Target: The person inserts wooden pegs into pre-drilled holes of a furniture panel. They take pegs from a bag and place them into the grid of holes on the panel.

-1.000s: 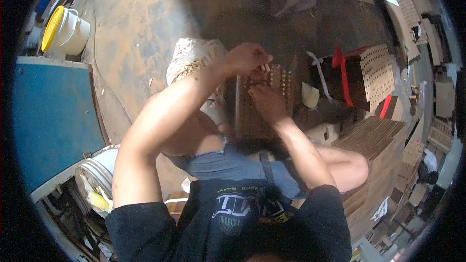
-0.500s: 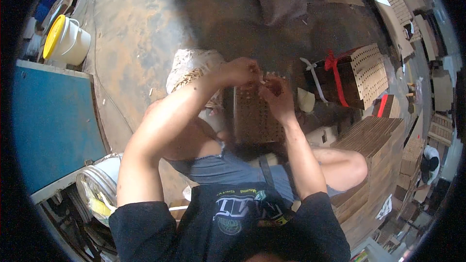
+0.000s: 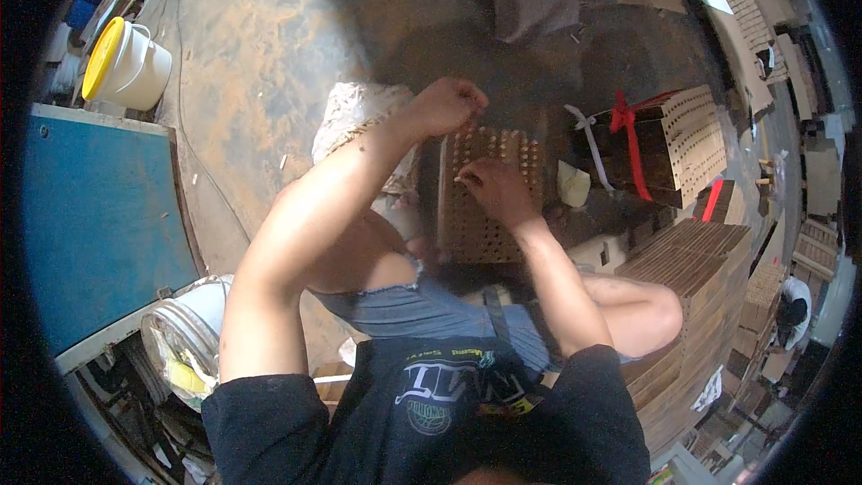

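A perforated wooden board (image 3: 476, 232) lies in front of my crossed legs, its face covered in rows of holes. Small pale pegs (image 3: 526, 157) stand in rows in its far part. Over the board's far left corner is my left hand (image 3: 449, 108), its fingers drawn together; what they hold, if anything, is hidden. Lower and to the right, my right hand (image 3: 501, 193) hovers above the board, thumb and fingertips pinched around something too small to name. Left of the board, a white sack (image 3: 346, 108) of small wooden pieces is partly covered by my left forearm.
A stack of perforated boards tied with red ribbon (image 3: 635, 153) stands to the right, above a pile of cardboard-brown sheets (image 3: 691, 260). On the left are a white bucket with yellow lid (image 3: 144, 72), a blue panel (image 3: 108, 224) and another bucket (image 3: 184, 337). A person (image 3: 792, 310) crouches far right.
My hands were close together above the board and have separated. The left moved up and slightly left; the right came down toward the board's face. More of the pegs show.
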The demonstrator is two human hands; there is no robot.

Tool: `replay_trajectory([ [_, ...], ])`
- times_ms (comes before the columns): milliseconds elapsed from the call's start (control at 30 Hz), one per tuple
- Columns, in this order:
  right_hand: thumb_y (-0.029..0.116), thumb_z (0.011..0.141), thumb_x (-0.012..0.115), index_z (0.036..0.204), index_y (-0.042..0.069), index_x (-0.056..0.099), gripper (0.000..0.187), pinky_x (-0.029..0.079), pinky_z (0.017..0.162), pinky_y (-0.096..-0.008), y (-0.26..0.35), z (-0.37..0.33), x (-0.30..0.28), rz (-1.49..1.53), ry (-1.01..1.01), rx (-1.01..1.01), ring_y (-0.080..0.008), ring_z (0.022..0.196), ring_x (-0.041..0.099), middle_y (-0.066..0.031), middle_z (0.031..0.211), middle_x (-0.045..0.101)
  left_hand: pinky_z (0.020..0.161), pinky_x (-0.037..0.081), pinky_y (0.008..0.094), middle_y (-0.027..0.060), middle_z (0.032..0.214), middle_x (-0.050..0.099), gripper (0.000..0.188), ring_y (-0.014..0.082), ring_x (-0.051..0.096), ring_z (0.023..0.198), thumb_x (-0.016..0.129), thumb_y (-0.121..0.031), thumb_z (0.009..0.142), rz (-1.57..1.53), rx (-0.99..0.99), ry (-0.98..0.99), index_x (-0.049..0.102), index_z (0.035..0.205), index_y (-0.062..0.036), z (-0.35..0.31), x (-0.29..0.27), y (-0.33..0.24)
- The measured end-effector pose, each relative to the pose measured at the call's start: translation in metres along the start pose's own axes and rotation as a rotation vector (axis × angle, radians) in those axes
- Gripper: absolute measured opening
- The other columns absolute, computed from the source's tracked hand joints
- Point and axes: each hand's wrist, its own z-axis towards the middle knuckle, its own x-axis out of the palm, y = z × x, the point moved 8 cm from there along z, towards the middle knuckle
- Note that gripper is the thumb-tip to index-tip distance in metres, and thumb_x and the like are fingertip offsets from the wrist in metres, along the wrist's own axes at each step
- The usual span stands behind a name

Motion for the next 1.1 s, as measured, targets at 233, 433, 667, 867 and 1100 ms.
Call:
replay_trajectory([
  [233,0.016,0.091,0.055,0.098,0.011,0.069,0.016,0.053,0.084,-0.0438,0.035,0.015,-0.011,-0.031,0.193,-0.015,-0.0299,0.1,0.065,-0.0113,0.1,0.068,0.067,0.053,0.0332,0.0083,0.087,0.072,0.017,0.0156,0.066,0.07,0.065,-0.014,0.088,0.179,0.139,-0.097,0.071,0.101,-0.0047,-0.003,0.002,-0.021],
  [433,0.014,0.089,0.051,0.096,0.011,0.068,0.018,0.053,0.083,-0.0456,0.041,0.015,0.007,-0.057,0.1,-0.116,-0.0302,0.099,0.066,-0.0123,0.101,0.069,0.064,0.053,0.0312,0.009,0.09,0.072,0.016,0.0159,0.067,0.07,0.065,-0.014,0.092,0.028,0.178,-0.053,0.066,0.102,-0.0021,0.012,0.003,-0.013],
  [667,0.016,0.094,0.06,0.109,0.007,0.066,0.019,0.054,0.083,-0.0372,-0.012,0.006,-0.004,0.421,0.279,0.311,-0.0231,0.092,0.069,-0.0119,0.102,0.069,0.07,0.054,0.033,0.0107,0.085,0.07,0.029,0.0186,0.067,0.073,0.07,-0.026,0.092,-0.008,0.128,-0.087,0.064,0.1,0.0012,0.001,0.008,-0.02],
  [867,0.011,0.094,0.067,0.122,0.001,0.057,0.031,0.053,0.077,-0.0269,-0.066,-0.015,-0.039,0.798,-0.244,0.477,-0.0128,0.087,0.065,-0.0068,0.101,0.068,0.079,0.051,0.0396,0.0162,0.092,0.072,0.044,0.0254,0.068,0.088,0.074,-0.043,0.086,0.249,0.143,-0.022,0.068,0.098,-0.0012,-0.017,0.04,-0.045],
  [1100,0.013,0.096,0.066,0.108,0.0,0.068,0.018,0.052,0.07,-0.0263,-0.079,-0.041,-0.096,0.844,-0.381,0.502,-0.0121,0.083,0.066,-0.0061,0.092,0.071,0.079,0.052,0.0397,0.0154,0.094,0.072,0.044,0.0243,0.069,0.087,0.068,-0.044,0.091,0.37,0.086,0.091,0.068,0.103,-0.0022,-0.021,0.07,-0.046],
])
